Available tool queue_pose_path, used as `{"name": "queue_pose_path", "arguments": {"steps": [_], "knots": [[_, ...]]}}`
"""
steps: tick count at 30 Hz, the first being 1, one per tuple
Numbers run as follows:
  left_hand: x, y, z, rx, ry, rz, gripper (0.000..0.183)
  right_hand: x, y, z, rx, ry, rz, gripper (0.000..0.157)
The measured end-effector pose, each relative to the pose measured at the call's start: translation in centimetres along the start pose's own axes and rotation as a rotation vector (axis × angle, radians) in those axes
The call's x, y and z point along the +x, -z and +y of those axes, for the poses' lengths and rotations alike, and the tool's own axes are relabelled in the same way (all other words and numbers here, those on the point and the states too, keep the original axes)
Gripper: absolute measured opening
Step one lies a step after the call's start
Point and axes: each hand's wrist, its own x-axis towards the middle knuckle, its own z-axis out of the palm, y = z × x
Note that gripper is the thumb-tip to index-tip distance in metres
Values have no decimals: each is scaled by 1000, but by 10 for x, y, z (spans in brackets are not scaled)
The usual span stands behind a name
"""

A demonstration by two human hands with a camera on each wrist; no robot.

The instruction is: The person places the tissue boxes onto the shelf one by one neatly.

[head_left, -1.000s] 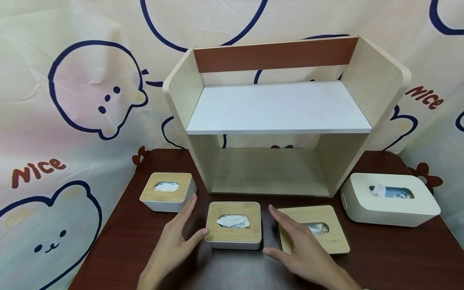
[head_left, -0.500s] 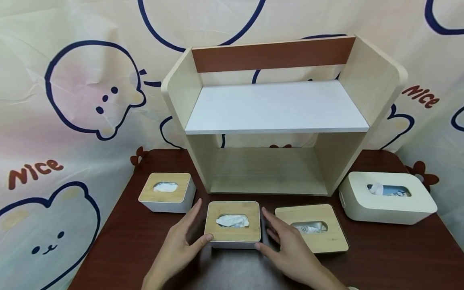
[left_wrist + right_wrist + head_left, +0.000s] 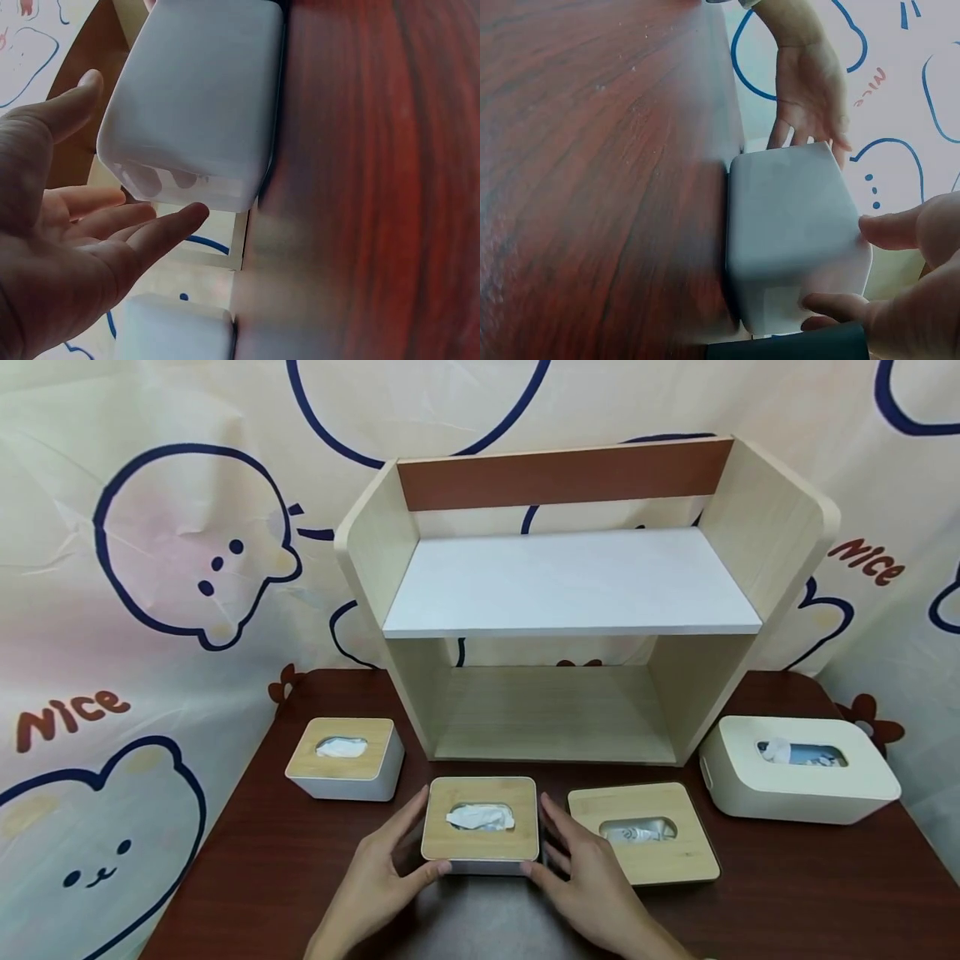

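Note:
A small tissue box (image 3: pixel 481 845) with a bamboo lid and pale grey sides stands at the front middle of the dark wooden table, tissue showing in its oval slot. My left hand (image 3: pixel 380 872) is at its left side, fingers extended and spread, thumb near the front left corner. In the left wrist view a narrow gap shows between that thumb and the box's front face (image 3: pixel 199 90). On the other side, my right hand (image 3: pixel 588 881) has its thumb at the front right corner and its fingers along the right side. The right wrist view shows those fingertips (image 3: pixel 832 304) against the grey side.
A similar bamboo-lidded box (image 3: pixel 345 760) stands left. To the right lie a flatter wooden-lidded box (image 3: pixel 660 802), close beside my right hand, and a larger cream tissue box (image 3: pixel 802 785). Behind rises a two-tier shelf (image 3: pixel 570 585), before a printed curtain (image 3: pixel 180 693).
Both hands have moved inward to the middle tissue box, the right hand coming left from over the flat box. The boxes stay where they were on the table.

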Motion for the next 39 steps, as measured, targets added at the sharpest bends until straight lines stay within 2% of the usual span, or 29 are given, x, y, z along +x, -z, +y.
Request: {"name": "queue_pose_path", "arguments": {"steps": [3, 8, 11, 13, 16, 22, 30, 39], "knots": [[0, -1, 0, -65, 36, -11, 97, 0, 1, 1, 20, 6, -15, 86], [-1, -2, 4, -195, 154, -6, 92, 0, 0, 2, 28, 13, -12, 78], [-2, -3, 7, -264, 210, 22, 87, 1, -1, 1, 23, 18, -4, 76], [-2, -4, 8, -289, 223, 42, 84, 1, -2, 1, 19, 17, -1, 75], [-4, -5, 8, -316, 226, 68, 82, 1, -2, 0, 17, 12, 2, 74], [-5, -7, 6, -343, 194, 70, 81, 1, -2, 0, 37, -2, 0, 73], [-5, -6, 9, -318, 168, 83, 81, 2, 0, -1, 72, -1, -12, 73], [3, -4, 14, -281, 78, 111, 81, 8, 9, -10, 89, 27, 12, 71]]}}
